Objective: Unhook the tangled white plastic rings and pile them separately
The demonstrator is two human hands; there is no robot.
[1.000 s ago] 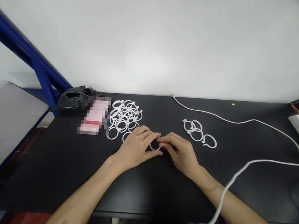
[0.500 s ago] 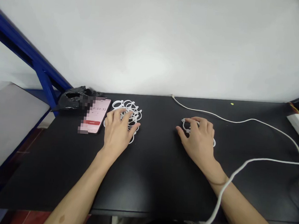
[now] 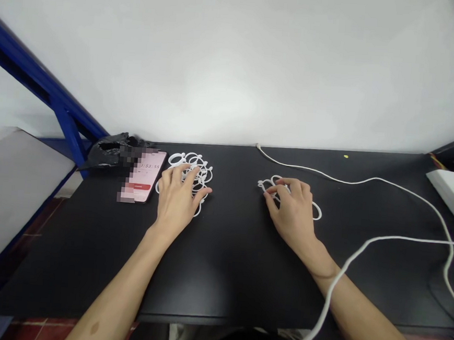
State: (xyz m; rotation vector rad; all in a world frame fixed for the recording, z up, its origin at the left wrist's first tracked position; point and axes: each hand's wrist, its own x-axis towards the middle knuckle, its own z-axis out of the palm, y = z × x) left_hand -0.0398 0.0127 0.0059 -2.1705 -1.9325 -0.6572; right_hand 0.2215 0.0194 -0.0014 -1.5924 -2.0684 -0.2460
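A heap of thin white plastic rings with small round tabs (image 3: 206, 174) lies on the black table left of centre. My left hand (image 3: 178, 192) rests palm down over its near left side, fingers lightly bent and thumb spread away; it is open and covers part of the heap. Farther right, a smaller group of the same white rings (image 3: 317, 210) lies partly hidden under my right hand (image 3: 292, 209). Its thumb and forefinger close on a white ring (image 3: 265, 185) at the group's left end, while the other fingers curl over the rest.
A phone (image 3: 147, 177) showing a timer lies left of the heap, with a crumpled black plastic bag (image 3: 112, 150) behind it. A white cable (image 3: 321, 171) runs along the table's right side, and another white cable (image 3: 330, 298) crosses above my right forearm. A white box (image 3: 451, 195) sits at far right.
My right hand has shifted left, its thumb and forefinger drawing together; the ring end there now sticks out farther left. My left hand stays over the heap. The view has shifted slightly.
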